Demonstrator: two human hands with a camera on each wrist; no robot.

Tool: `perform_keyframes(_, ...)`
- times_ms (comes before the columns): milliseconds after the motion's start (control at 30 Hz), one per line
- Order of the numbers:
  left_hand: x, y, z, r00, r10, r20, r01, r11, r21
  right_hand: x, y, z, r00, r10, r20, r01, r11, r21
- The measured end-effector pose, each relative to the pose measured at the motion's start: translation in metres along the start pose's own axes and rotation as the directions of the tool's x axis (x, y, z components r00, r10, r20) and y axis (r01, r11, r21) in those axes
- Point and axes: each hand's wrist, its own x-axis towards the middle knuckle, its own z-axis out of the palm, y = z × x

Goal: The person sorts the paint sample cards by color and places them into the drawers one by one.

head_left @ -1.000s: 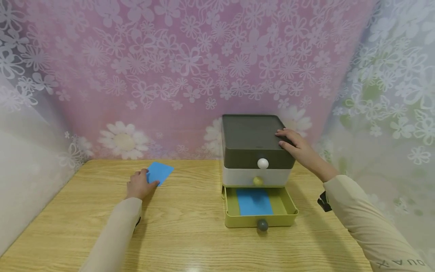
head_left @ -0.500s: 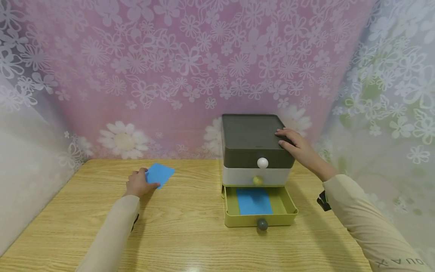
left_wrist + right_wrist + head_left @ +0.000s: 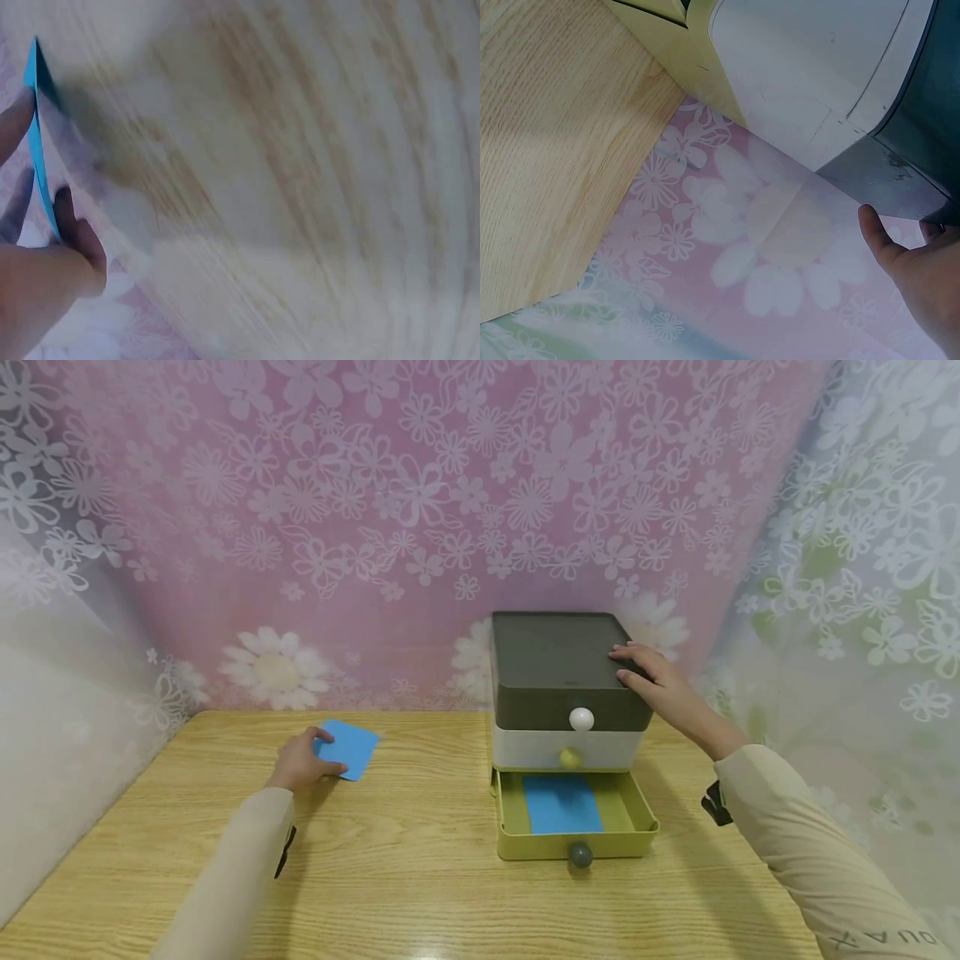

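Observation:
My left hand (image 3: 300,762) pinches a square of blue paper (image 3: 356,752) by its left edge, over the left part of the table. In the left wrist view this paper (image 3: 37,154) appears nearly edge-on, with fingers on one side and the thumb on the other. My right hand (image 3: 663,689) rests on the top right edge of a small drawer unit (image 3: 555,647), fingers extended over its dark lid. The bottom green drawer (image 3: 525,847) is pulled out, and another blue sheet (image 3: 562,810) lies inside it.
The unit's dark drawer with a white knob (image 3: 581,719) and white drawer with a green knob (image 3: 570,758) are closed. A dark knob (image 3: 580,856) juts from the green drawer's front. Flowered cloth (image 3: 405,527) hangs behind the wooden table (image 3: 420,893).
My left hand has drawn slightly left with the blue paper, which has turned a little; a finger now lies farther over it. My right hand and the drawers stay put.

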Motion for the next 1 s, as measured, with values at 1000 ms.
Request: perform_keyframes(1000,-0.040,0.047,0.000,0.917,0.252,0.310,-0.077,0.873,-0.482,0.001,0.001,0.000,1.000,-0.021,-0.005,0.021,1.000,-0.016)
